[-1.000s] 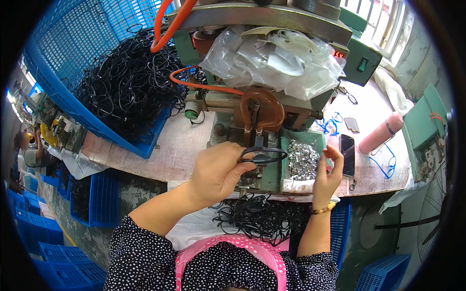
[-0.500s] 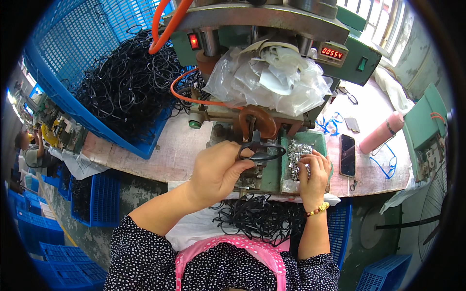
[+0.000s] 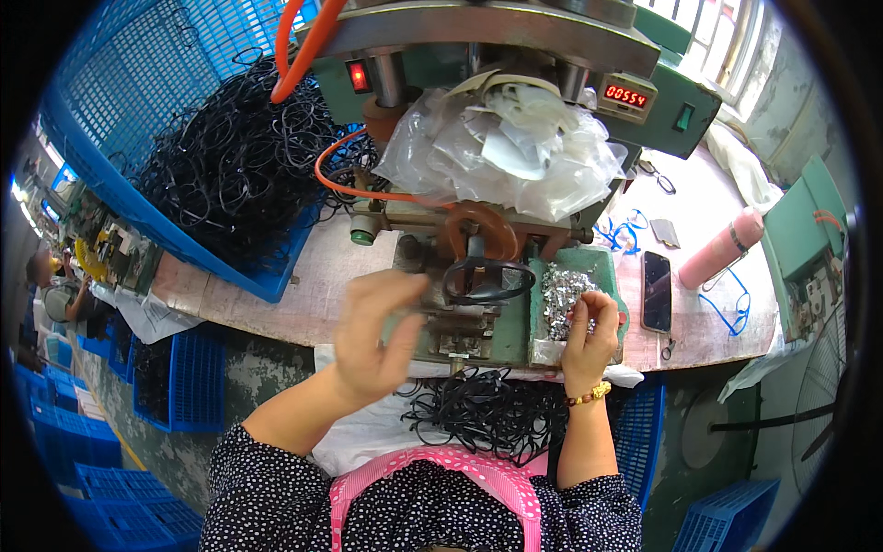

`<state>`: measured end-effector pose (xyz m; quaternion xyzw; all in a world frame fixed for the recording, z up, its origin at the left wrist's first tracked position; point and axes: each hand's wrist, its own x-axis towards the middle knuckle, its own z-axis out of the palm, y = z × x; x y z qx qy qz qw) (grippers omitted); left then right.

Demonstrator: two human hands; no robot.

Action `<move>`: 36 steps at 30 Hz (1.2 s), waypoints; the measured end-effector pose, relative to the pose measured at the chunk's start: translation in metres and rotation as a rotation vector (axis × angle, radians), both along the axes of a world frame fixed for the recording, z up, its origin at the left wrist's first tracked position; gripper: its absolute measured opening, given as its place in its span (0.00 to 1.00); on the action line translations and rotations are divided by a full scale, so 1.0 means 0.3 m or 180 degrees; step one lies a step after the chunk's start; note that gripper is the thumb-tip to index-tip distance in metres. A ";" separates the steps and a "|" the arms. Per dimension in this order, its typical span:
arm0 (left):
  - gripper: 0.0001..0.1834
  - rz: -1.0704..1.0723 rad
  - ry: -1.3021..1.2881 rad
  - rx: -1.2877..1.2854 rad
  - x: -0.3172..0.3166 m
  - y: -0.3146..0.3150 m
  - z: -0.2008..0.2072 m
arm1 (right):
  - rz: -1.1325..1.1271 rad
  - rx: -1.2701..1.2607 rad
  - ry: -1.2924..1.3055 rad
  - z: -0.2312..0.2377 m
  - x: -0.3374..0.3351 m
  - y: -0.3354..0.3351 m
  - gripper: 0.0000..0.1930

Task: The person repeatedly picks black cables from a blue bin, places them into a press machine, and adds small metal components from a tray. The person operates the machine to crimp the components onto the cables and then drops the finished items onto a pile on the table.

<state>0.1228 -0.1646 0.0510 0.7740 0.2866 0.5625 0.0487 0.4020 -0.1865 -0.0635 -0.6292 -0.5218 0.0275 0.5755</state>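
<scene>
Head view: at centre frame the left hand [image 3: 372, 336] hovers with its fingers loosely curled and spread just left of a black cord loop [image 3: 486, 281] that sits draped on the small green press [image 3: 478, 317], and the blur makes it impossible to tell whether a fingertip touches the cord; nothing is visibly clasped in it. To the right of centre the right hand [image 3: 589, 336] rests at the lower edge of the tray of small silver metal clips [image 3: 563, 296], fingertips pinched together as if around one clip, though the piece itself is too small to make out. To do this step well, I judge the loop should lie flat and centred under the orange ring [image 3: 478, 235] of the press head, with the clip seated squarely before fingers come away from the tooling. More black loops fill the blue crate [image 3: 110, 184] in the upper left and a pile lies in the lap [image 3: 487, 414] at lower centre. A phone [image 3: 656, 290] and pink bottle [image 3: 722, 248] lie right.
</scene>
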 end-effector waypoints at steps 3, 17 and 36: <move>0.12 0.0315 -0.0059 -0.0006 -0.123 0.046 -0.081 | -0.0065 0.0095 -0.0208 0.013 0.000 -0.001 0.04; 0.14 0.2076 0.1484 -0.1781 -0.437 0.258 -0.540 | 0.0193 0.0087 -0.0218 0.023 0.005 0.003 0.08; 0.11 0.2258 0.1769 -0.1704 -0.410 0.237 -0.530 | 0.0305 0.0276 0.0180 0.020 0.004 0.000 0.07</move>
